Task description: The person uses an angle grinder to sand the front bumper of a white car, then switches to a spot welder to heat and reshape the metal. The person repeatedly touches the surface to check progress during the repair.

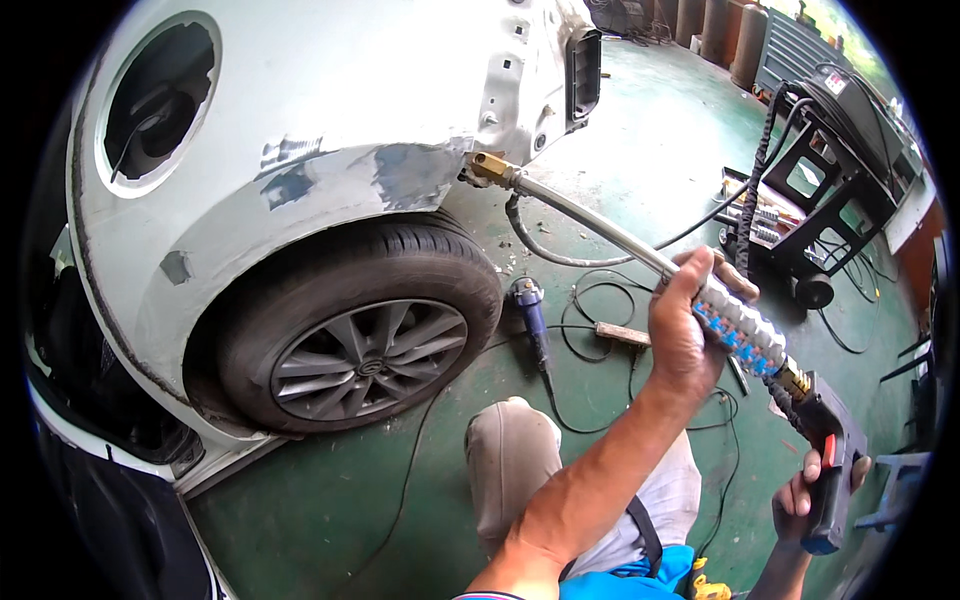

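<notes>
A long dent puller [600, 225] slants across the view, with a steel shaft, a clear sleeve showing blue inside, and a black pistol grip. Its brass head [490, 168] is against the corner of the white car body panel [400, 120] above the wheel arch. My left hand [690, 325] is wrapped around the tool where shaft and sleeve meet. My right hand [800, 492] closes around the pistol grip, close to its red trigger. The panel carries bare, sanded metal patches near the brass head. Below it stands the rear wheel [370, 365].
On the green floor lie a blue angle grinder [533, 325], a pale block [622, 333] and looping cables. A black wheeled cart [840, 170] with a tool tray stands at right. Beside me are a yellow tool [708, 587] and a blue stool [893, 490].
</notes>
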Demonstrator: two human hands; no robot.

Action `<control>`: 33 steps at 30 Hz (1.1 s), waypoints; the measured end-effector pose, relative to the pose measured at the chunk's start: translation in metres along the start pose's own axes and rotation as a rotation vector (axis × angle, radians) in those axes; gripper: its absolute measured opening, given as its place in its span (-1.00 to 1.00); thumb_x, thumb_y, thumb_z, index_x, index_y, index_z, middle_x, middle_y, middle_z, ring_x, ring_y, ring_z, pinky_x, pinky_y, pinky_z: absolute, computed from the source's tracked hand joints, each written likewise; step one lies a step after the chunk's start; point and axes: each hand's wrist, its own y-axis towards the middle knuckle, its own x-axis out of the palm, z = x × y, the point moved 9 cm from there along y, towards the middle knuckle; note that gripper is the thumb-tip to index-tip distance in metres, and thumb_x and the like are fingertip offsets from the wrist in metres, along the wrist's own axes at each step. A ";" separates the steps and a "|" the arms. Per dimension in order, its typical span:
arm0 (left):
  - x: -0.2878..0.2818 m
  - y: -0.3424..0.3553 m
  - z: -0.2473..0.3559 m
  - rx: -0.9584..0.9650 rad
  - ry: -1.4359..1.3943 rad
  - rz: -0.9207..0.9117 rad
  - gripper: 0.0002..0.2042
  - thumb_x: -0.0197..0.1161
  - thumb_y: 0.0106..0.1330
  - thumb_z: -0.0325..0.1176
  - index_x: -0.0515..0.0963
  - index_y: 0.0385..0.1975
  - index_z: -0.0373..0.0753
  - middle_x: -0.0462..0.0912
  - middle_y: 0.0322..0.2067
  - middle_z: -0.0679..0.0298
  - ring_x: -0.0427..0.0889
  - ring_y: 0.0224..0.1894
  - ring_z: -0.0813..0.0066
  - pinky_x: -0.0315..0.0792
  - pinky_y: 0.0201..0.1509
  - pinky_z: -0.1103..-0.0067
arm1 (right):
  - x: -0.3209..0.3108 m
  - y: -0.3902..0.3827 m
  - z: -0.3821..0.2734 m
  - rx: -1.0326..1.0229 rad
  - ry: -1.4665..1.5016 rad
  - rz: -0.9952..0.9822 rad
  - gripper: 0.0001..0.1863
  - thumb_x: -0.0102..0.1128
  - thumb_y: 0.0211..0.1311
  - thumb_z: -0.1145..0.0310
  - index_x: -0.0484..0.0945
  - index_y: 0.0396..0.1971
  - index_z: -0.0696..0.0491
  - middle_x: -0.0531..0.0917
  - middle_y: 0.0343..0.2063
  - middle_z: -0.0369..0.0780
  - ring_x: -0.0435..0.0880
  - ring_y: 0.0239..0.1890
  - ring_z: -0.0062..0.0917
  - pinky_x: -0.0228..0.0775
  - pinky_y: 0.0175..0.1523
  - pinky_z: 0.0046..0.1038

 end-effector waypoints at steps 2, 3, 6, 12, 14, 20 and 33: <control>0.001 0.009 0.022 0.063 -0.038 -0.077 -0.70 0.12 0.37 -0.06 0.44 -0.35 -0.20 0.56 -0.47 0.23 0.57 -0.39 0.31 0.47 0.00 0.33 | 0.004 -0.001 0.003 0.010 -0.003 0.010 -0.25 -0.34 0.48 -0.23 0.18 0.14 0.28 0.57 -0.16 0.05 0.65 -0.51 -0.28 0.38 -0.47 -0.33; 0.003 0.011 0.034 0.100 -0.053 -0.116 -0.69 0.11 0.38 -0.04 0.43 -0.34 -0.21 0.55 -0.47 0.23 0.58 -0.38 0.30 0.47 0.00 0.33 | 0.006 -0.001 0.005 0.018 0.000 0.010 -0.26 -0.34 0.48 -0.23 0.20 0.12 0.28 0.57 -0.17 0.04 0.65 -0.51 -0.28 0.37 -0.47 -0.33; 0.009 -0.006 0.006 0.059 -0.083 -0.138 -0.67 0.08 0.40 -0.02 0.42 -0.25 -0.21 0.55 -0.44 0.21 0.62 -0.32 0.30 0.48 -0.02 0.33 | 0.006 0.000 0.005 -0.008 -0.021 0.032 -0.27 -0.34 0.48 -0.23 0.25 0.08 0.27 0.57 -0.18 0.03 0.65 -0.52 -0.29 0.37 -0.48 -0.32; -0.007 0.010 0.056 0.185 0.017 -0.003 -0.69 0.01 0.51 -0.07 0.44 -0.01 -0.17 0.63 -0.20 0.16 0.63 -0.17 0.33 0.51 0.04 0.38 | 0.013 0.009 0.007 0.015 -0.012 0.011 -0.26 -0.34 0.48 -0.23 0.25 0.10 0.27 0.56 -0.16 0.05 0.66 -0.51 -0.26 0.39 -0.45 -0.30; -0.019 0.032 0.128 0.413 0.092 0.191 -0.58 0.05 0.45 0.08 0.44 -0.03 -0.18 0.58 -0.23 0.23 0.60 -0.18 0.36 0.52 0.05 0.37 | 0.007 0.003 0.002 0.004 -0.024 0.019 -0.26 -0.35 0.48 -0.22 0.24 0.11 0.27 0.56 -0.15 0.06 0.66 -0.51 -0.26 0.40 -0.45 -0.29; -0.032 0.085 0.207 0.354 0.096 0.250 -0.61 -0.03 0.51 0.06 0.45 -0.26 -0.18 0.29 -0.61 0.44 0.21 -0.67 0.66 0.26 -0.60 0.66 | -0.006 -0.001 -0.002 -0.034 -0.060 -0.011 -0.34 -0.09 0.45 -0.08 0.23 0.09 0.33 0.55 -0.15 0.07 0.66 -0.51 -0.24 0.40 -0.48 -0.28; -0.018 0.057 0.216 0.547 0.327 0.384 -0.73 0.05 0.49 -0.29 0.28 -0.49 -0.20 0.30 -0.62 0.39 0.31 -0.64 0.60 0.30 -0.58 0.56 | -0.002 0.023 0.000 -0.106 -0.143 0.102 -0.55 0.29 0.07 0.33 0.36 -0.20 0.36 0.56 -0.37 -0.12 0.61 -0.59 -0.37 0.36 -0.55 -0.29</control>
